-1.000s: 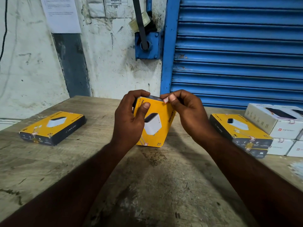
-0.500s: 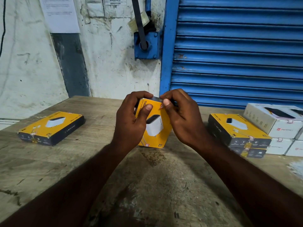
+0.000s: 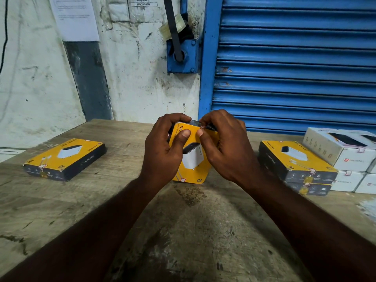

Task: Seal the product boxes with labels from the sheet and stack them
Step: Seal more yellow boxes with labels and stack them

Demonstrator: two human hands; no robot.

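Looks like a shop's stockroom or packing area: a blue roller shutter (image 3: 295, 68) with its crank housing (image 3: 182, 55), a scuffed whitewashed wall (image 3: 138, 82) with a printed notice (image 3: 75, 17), and a worn wooden desk (image 3: 193, 231) carrying stacked yellow charger boxes (image 3: 295, 163) and white retail boxes (image 3: 345, 157).

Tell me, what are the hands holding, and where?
The left hand grips the yellow box by its upper left side; the right hand pinches a label at its top edge.
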